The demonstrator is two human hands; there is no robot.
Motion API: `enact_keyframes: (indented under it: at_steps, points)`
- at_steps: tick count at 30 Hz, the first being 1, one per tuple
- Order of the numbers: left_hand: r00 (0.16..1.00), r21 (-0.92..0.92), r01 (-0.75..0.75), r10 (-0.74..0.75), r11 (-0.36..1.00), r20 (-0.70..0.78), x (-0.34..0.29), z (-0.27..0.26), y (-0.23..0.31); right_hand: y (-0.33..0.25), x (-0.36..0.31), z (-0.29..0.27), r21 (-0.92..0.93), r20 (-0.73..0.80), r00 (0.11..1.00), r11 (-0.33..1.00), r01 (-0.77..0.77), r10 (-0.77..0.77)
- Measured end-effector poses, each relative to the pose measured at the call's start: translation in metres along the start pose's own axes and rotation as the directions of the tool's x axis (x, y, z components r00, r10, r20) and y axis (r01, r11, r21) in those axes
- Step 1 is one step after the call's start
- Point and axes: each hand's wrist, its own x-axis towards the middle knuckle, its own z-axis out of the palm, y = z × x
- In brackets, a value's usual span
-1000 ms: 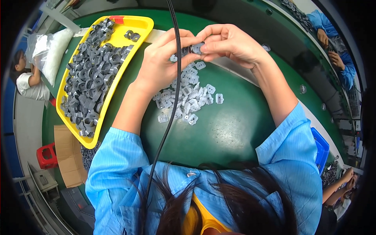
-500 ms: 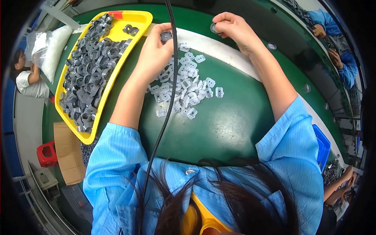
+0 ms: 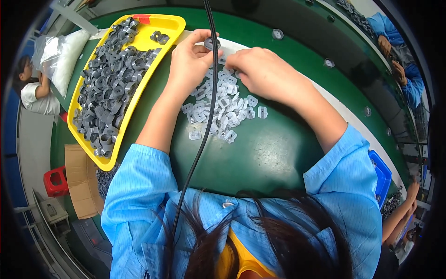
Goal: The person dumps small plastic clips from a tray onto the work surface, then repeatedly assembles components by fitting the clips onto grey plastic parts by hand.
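Note:
My left hand [image 3: 190,60] pinches a dark grey ring-shaped plastic part [image 3: 211,43] between thumb and fingers, beyond the far edge of a pile of clear plastic pieces [image 3: 227,109]. The black cable hides some of that part. Reaching down at the pile's upper right edge is my right hand [image 3: 267,74], its fingers bent together; whatever lies under the fingertips is hidden. To the left, a yellow tray [image 3: 174,24] holds many dark grey ring-shaped parts [image 3: 109,79]. A small round part [image 3: 277,34] lies on the green belt [image 3: 302,51] past the right hand.
A black cable [image 3: 211,102] hangs across the view. More parts, such as a round one [image 3: 329,63], sit along the belt. A blue tray [image 3: 383,174] stands at right, a cardboard box [image 3: 79,181] and red stool [image 3: 55,181] at left. Co-workers' hands [image 3: 397,69] are at far right.
My right hand has let go of the round part, now on the belt, and moved left and down to the clear pieces. The left hand still holds its grey part, slightly further right.

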Motion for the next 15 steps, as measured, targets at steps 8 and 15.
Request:
enact_keyframes:
  at_steps: [8, 15]
  points:
    - [0.967, 0.201, -0.203, 0.228, 0.958, -0.114, -0.003, 0.014, 0.004, 0.022, 0.011, -0.022, 0.716, -0.045, 0.944, 0.67, -0.197, 0.326]
    - [0.986, 0.027, -0.158, 0.16, 0.987, -0.045, -0.008, 0.02, 0.009, 0.02, 0.016, 0.0, 0.696, -0.265, 0.888, 0.712, -0.094, 0.377]
